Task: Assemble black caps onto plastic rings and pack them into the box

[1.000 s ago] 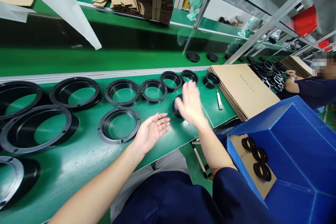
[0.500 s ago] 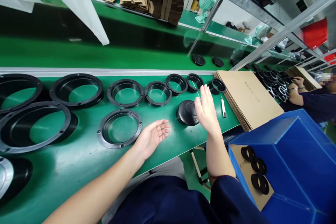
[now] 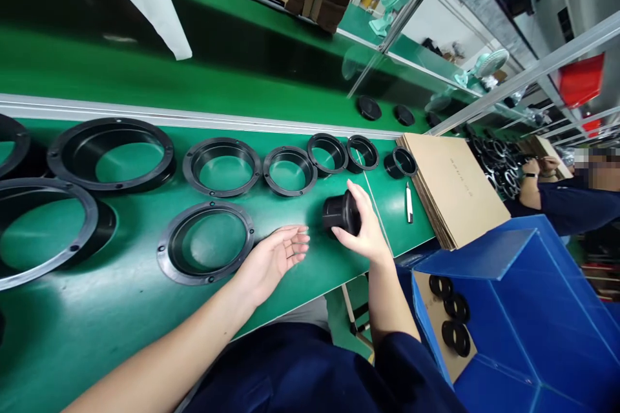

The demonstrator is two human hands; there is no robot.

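My right hand (image 3: 367, 230) grips a black round plastic part (image 3: 334, 213), thumb below and fingers over its wide rim. The part is tipped so that its side wall faces left; whether it still touches the table is hard to tell. To its left, my left hand (image 3: 276, 258) is held palm inward, fingers loosely bent and apart, with nothing in it. Beside that hand a black flanged ring (image 3: 167, 261) lies on the green table (image 3: 126, 335). Behind are a mid-size flanged ring (image 3: 190, 164) and a smaller flanged ring (image 3: 269, 175).
Larger flanged rings (image 3: 58, 158) stand at left. A white-and-black pen-like tool (image 3: 409, 203) lies by a cardboard stack (image 3: 455, 187). At lower right, a blue bin (image 3: 513, 310) holds several small black rings (image 3: 455, 337). A co-worker's arm (image 3: 530, 190) shows at far right.
My right hand has gone from flat and upright beside the black part to gripping it, and the part has tipped onto its side. My left hand stays open. The view has shifted slightly.
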